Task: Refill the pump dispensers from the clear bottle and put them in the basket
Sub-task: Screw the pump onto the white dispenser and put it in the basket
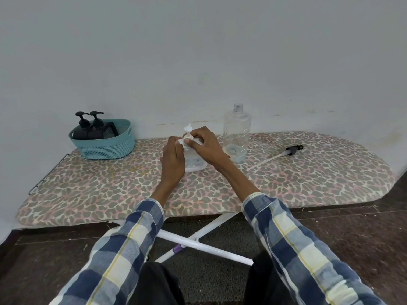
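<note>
In the head view we are sitting before an ironing board (pixel 308 172) and working on a white pump dispenser (pixel 196 159) that is standing near its middle. Our left hand (pixel 172 164) is wrapping the left side of the body, fingers curled around it, while the fingers (pixel 193 140) of our right hand (pixel 206 143) are pinching the white pump collar at the neck; we are judging this as screwing the pump head on or off, we cannot tell which. The body looks like translucent hard plastic, light and a little slippery, so we are keeping the hold low on the body and the twisting hold on the collar, not on the thin nozzle (pixel 187 128), which could snap. Just to the right the clear bottle (pixel 236 133) is standing open and nearly empty, so it is tipping easily; we would take it around the middle. Further right a loose black pump with its long tube (pixel 275 157) is lying flat. At the far left the teal basket (pixel 105 148) is already holding two black dispensers (pixel 89 128)
</note>
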